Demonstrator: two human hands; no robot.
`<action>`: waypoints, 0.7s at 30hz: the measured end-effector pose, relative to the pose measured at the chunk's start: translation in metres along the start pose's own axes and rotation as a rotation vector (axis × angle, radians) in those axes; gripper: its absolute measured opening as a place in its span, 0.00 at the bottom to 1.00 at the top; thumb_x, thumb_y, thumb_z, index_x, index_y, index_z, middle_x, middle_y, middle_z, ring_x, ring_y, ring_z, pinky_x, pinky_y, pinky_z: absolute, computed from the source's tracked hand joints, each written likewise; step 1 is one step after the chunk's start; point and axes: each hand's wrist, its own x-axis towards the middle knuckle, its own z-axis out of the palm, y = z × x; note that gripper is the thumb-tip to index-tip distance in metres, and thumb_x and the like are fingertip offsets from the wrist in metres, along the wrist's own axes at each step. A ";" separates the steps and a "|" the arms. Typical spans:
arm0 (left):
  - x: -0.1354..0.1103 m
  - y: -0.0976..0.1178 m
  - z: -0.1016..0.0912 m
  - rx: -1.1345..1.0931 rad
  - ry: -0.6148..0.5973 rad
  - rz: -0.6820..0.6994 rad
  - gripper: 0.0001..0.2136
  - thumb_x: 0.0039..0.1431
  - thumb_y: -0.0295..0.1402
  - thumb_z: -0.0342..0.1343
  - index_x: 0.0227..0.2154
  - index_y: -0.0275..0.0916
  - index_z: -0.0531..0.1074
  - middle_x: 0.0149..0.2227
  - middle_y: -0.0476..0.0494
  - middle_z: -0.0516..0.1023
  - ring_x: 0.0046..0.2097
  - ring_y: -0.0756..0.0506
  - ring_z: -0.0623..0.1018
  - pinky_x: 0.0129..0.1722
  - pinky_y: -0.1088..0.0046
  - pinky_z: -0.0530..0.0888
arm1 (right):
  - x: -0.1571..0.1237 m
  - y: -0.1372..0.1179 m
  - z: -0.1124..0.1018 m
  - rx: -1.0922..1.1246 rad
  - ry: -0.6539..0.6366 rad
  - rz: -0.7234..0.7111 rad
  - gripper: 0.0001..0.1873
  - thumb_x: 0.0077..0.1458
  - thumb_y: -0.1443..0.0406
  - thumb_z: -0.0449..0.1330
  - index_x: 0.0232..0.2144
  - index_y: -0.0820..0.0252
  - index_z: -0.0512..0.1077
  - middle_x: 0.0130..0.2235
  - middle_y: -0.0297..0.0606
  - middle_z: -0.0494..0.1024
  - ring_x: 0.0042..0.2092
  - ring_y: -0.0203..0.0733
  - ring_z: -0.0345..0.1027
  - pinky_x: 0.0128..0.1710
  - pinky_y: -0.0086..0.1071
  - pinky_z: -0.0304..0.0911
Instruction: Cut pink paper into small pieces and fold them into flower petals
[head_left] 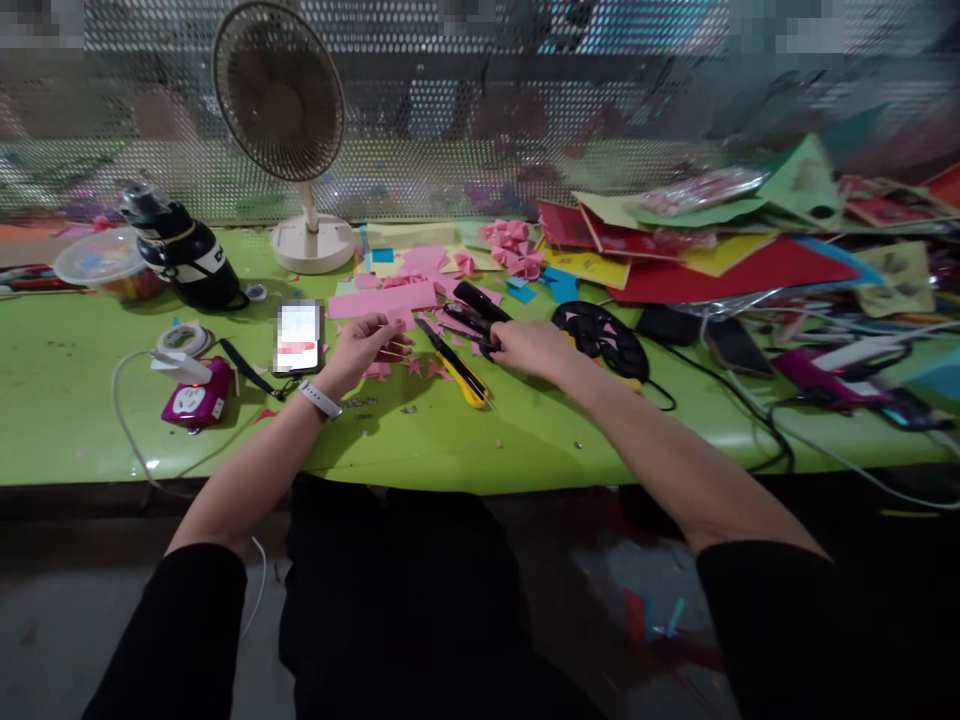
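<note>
Right hand bends its fingers over the near end of a dark tool; whether they grip it or only rest there cannot be told. That tool lies on the green counter in front of the person, its long axis slanting so that the far end points up and to the left, away from the body. Just beyond it, a black bar slants much the same way. Left hand, with a pale watch at its wrist, has its fingers bent near a pink strip; it cannot be told whether they pinch anything. The strip runs nearly level from left to right, its right end slightly farther off. Between the hands lies a yellow cutter, its long axis running from far left to near right, its yellow end toward the person. Pink scraps lie around it, and a phone lies left of the left hand.
</note>
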 end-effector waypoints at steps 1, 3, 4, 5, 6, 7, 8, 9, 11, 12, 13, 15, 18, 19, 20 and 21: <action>0.000 0.000 0.000 0.002 -0.001 -0.002 0.13 0.58 0.40 0.64 0.34 0.34 0.72 0.34 0.40 0.82 0.32 0.50 0.81 0.34 0.73 0.79 | 0.002 -0.002 -0.002 -0.029 0.001 -0.023 0.12 0.58 0.64 0.59 0.44 0.62 0.74 0.44 0.55 0.79 0.43 0.58 0.74 0.33 0.39 0.61; -0.001 0.001 0.000 0.004 -0.009 -0.003 0.13 0.58 0.40 0.64 0.34 0.34 0.72 0.35 0.40 0.82 0.32 0.50 0.81 0.34 0.72 0.79 | 0.007 -0.004 -0.005 -0.071 -0.016 -0.050 0.11 0.57 0.66 0.60 0.43 0.64 0.75 0.44 0.57 0.79 0.43 0.59 0.74 0.32 0.40 0.61; -0.001 0.002 0.001 0.004 -0.011 -0.002 0.12 0.59 0.40 0.64 0.34 0.34 0.72 0.35 0.40 0.82 0.32 0.50 0.82 0.34 0.73 0.79 | 0.009 -0.005 -0.007 -0.081 -0.037 -0.057 0.11 0.56 0.66 0.60 0.41 0.64 0.76 0.43 0.58 0.79 0.42 0.58 0.74 0.32 0.39 0.60; -0.001 0.002 0.001 0.004 -0.012 -0.001 0.12 0.59 0.39 0.64 0.34 0.34 0.73 0.35 0.40 0.82 0.32 0.50 0.82 0.35 0.73 0.79 | 0.012 -0.005 -0.009 -0.089 -0.060 -0.067 0.10 0.55 0.66 0.61 0.39 0.64 0.77 0.41 0.57 0.80 0.40 0.57 0.75 0.31 0.39 0.60; -0.001 0.003 0.001 0.004 -0.011 0.000 0.12 0.59 0.39 0.63 0.35 0.34 0.73 0.35 0.40 0.82 0.32 0.50 0.82 0.35 0.73 0.79 | 0.014 -0.005 -0.011 -0.098 -0.081 -0.080 0.09 0.54 0.66 0.62 0.37 0.63 0.77 0.40 0.56 0.80 0.39 0.56 0.74 0.31 0.38 0.60; -0.001 0.003 0.001 0.003 -0.010 0.001 0.12 0.59 0.39 0.63 0.35 0.34 0.73 0.35 0.40 0.82 0.32 0.50 0.82 0.35 0.73 0.79 | 0.017 -0.005 -0.014 -0.108 -0.098 -0.094 0.09 0.52 0.66 0.63 0.36 0.63 0.78 0.39 0.54 0.80 0.39 0.55 0.74 0.30 0.38 0.60; -0.001 0.003 0.000 0.002 -0.009 0.000 0.12 0.59 0.39 0.63 0.34 0.34 0.73 0.35 0.40 0.82 0.32 0.50 0.82 0.35 0.73 0.79 | 0.019 -0.005 -0.016 -0.121 -0.111 -0.110 0.08 0.51 0.66 0.63 0.36 0.62 0.78 0.38 0.53 0.80 0.38 0.54 0.74 0.30 0.37 0.59; -0.001 0.003 0.000 -0.001 -0.009 -0.002 0.12 0.60 0.39 0.63 0.34 0.34 0.73 0.35 0.40 0.82 0.32 0.50 0.82 0.35 0.72 0.79 | 0.020 -0.005 -0.017 -0.135 -0.121 -0.124 0.08 0.51 0.66 0.63 0.35 0.62 0.78 0.38 0.52 0.80 0.38 0.53 0.74 0.29 0.36 0.59; -0.001 0.002 -0.001 -0.008 -0.012 -0.004 0.12 0.59 0.39 0.63 0.34 0.34 0.72 0.34 0.39 0.82 0.32 0.50 0.82 0.35 0.72 0.79 | 0.022 -0.005 -0.019 -0.163 -0.133 -0.142 0.08 0.51 0.66 0.63 0.35 0.63 0.78 0.37 0.52 0.80 0.36 0.52 0.73 0.28 0.36 0.58; -0.001 0.002 -0.001 -0.010 -0.013 -0.003 0.12 0.59 0.39 0.63 0.34 0.34 0.73 0.34 0.39 0.82 0.32 0.50 0.82 0.35 0.72 0.79 | 0.022 -0.005 -0.019 -0.175 -0.134 -0.152 0.08 0.51 0.66 0.62 0.35 0.63 0.78 0.36 0.52 0.79 0.36 0.51 0.73 0.28 0.36 0.58; -0.001 0.001 -0.001 -0.010 -0.014 -0.001 0.12 0.59 0.39 0.63 0.35 0.34 0.73 0.34 0.39 0.82 0.32 0.50 0.82 0.35 0.72 0.79 | 0.023 -0.006 -0.020 -0.182 -0.132 -0.168 0.08 0.51 0.67 0.62 0.35 0.64 0.78 0.35 0.52 0.79 0.35 0.51 0.73 0.28 0.36 0.58; -0.001 0.001 -0.001 -0.003 -0.018 0.000 0.12 0.59 0.39 0.63 0.35 0.34 0.73 0.35 0.39 0.82 0.32 0.50 0.82 0.35 0.72 0.79 | 0.025 -0.006 -0.020 -0.185 -0.135 -0.209 0.09 0.50 0.69 0.62 0.35 0.64 0.78 0.34 0.51 0.79 0.34 0.49 0.72 0.29 0.36 0.57; -0.002 0.002 0.001 0.006 -0.019 -0.014 0.11 0.60 0.38 0.63 0.35 0.34 0.73 0.35 0.39 0.82 0.33 0.50 0.82 0.36 0.71 0.79 | 0.036 -0.001 -0.023 -0.152 -0.189 -0.263 0.07 0.46 0.68 0.64 0.32 0.62 0.78 0.30 0.45 0.78 0.32 0.45 0.70 0.29 0.34 0.55; -0.002 0.002 0.002 0.005 -0.015 -0.020 0.11 0.60 0.38 0.63 0.34 0.34 0.73 0.34 0.40 0.82 0.33 0.50 0.82 0.37 0.71 0.79 | 0.040 0.002 -0.025 -0.141 -0.212 -0.273 0.06 0.45 0.66 0.65 0.30 0.61 0.77 0.29 0.43 0.77 0.32 0.45 0.69 0.28 0.34 0.54; -0.003 0.003 0.003 0.002 -0.009 -0.025 0.11 0.59 0.38 0.63 0.34 0.34 0.73 0.34 0.40 0.82 0.33 0.50 0.82 0.37 0.71 0.79 | 0.044 0.006 -0.027 -0.121 -0.236 -0.282 0.05 0.45 0.64 0.65 0.28 0.60 0.76 0.28 0.41 0.77 0.31 0.44 0.69 0.28 0.33 0.54; -0.003 0.003 0.003 -0.002 -0.001 -0.029 0.11 0.59 0.38 0.63 0.34 0.34 0.73 0.34 0.40 0.81 0.33 0.50 0.82 0.37 0.71 0.79 | 0.048 0.009 -0.029 -0.085 -0.264 -0.292 0.06 0.45 0.63 0.65 0.27 0.59 0.76 0.28 0.39 0.77 0.31 0.43 0.68 0.28 0.33 0.54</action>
